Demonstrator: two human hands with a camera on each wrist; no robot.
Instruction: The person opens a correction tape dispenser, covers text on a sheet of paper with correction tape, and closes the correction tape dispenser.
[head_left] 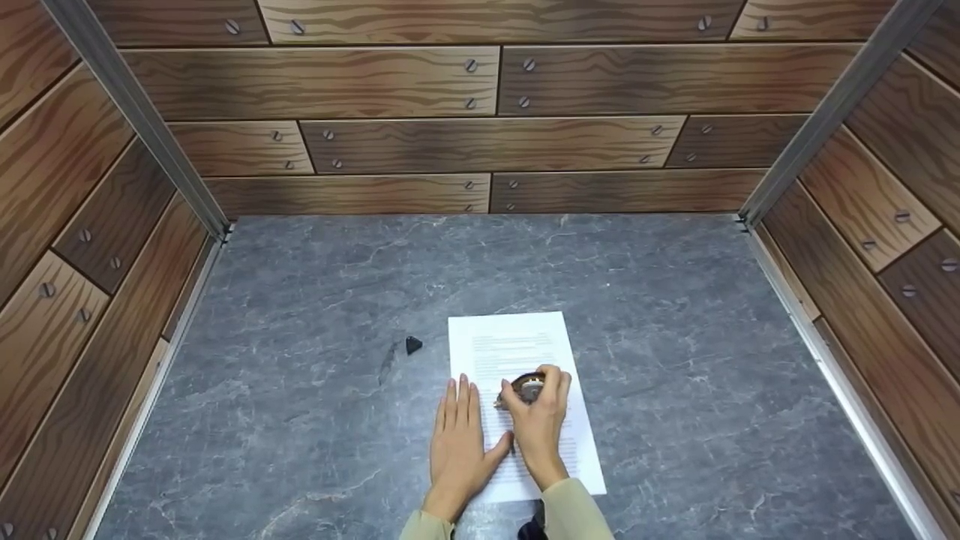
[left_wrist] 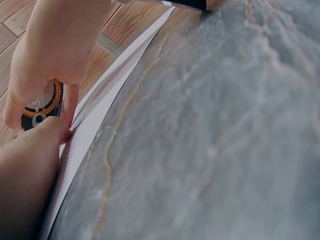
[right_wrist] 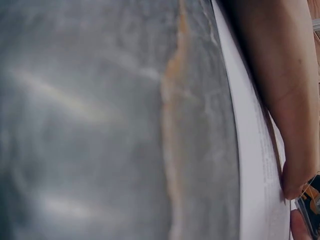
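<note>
A printed white sheet of paper lies on the table, slightly turned. My left hand rests palm down along its left edge, fingers straight and thumb out toward the other hand. Over the lower middle of the sheet, my right hand grips a round black-and-orange tape measure between thumb and fingers. Its face with a "3" marking shows in the left wrist view, where the tape measure appears just beyond the left thumb. In the right wrist view only a corner of the tape measure shows.
A small black triangular piece sits on the grey marbled table, left of the paper. Wood-patterned walls with metal corner posts enclose the back and sides. Something dark is partly visible by the right sleeve at the front edge.
</note>
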